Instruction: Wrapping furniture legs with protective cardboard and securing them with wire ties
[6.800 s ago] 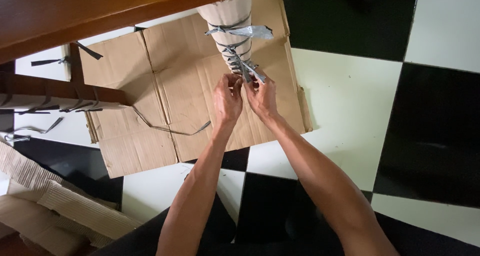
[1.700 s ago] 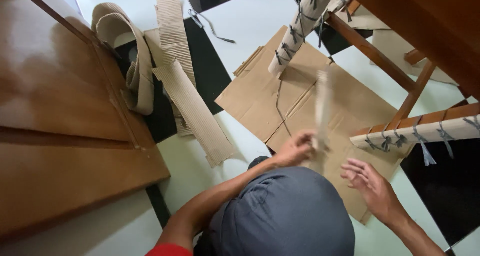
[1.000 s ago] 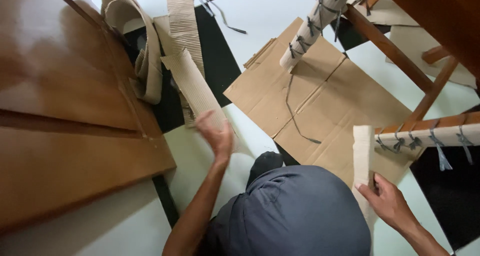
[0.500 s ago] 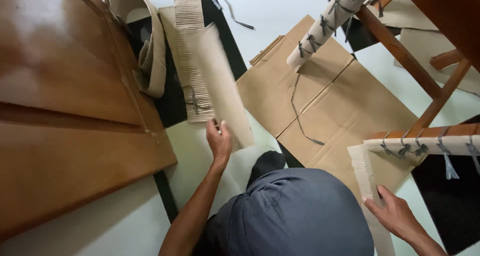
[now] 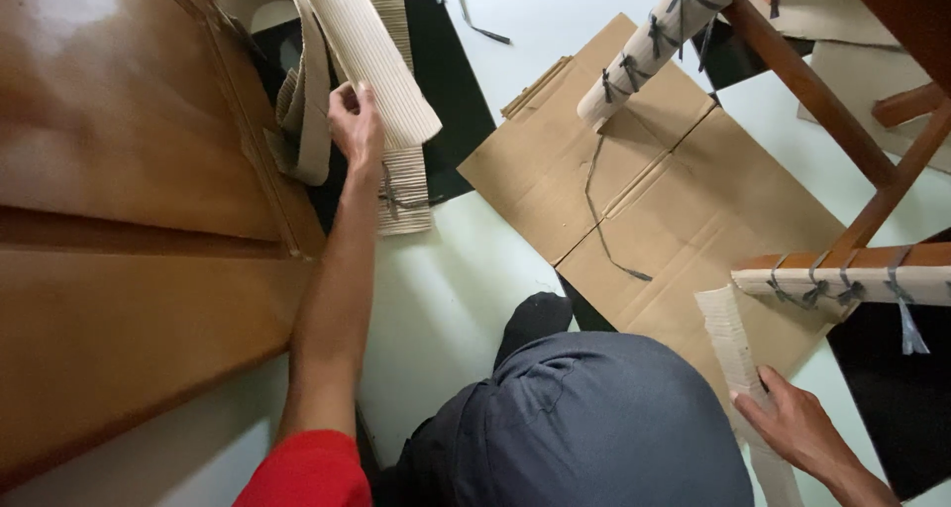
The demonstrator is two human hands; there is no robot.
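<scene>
head view: left hand (image 5: 357, 126) has its fingers curled on a corrugated cardboard strip (image 5: 371, 47) lifted over the black tile, beside the wooden panel (image 5: 129, 170). right hand (image 5: 804, 430) pinches a pale cardboard strip (image 5: 733, 339) below the wrapped chair rail (image 5: 842, 284); flat cardboard sheet (image 5: 674, 210) lies between.

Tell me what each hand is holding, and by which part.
Left hand grips a corrugated cardboard strip by its side edge. Right hand holds another strip partway down its length, at the edge.
</scene>
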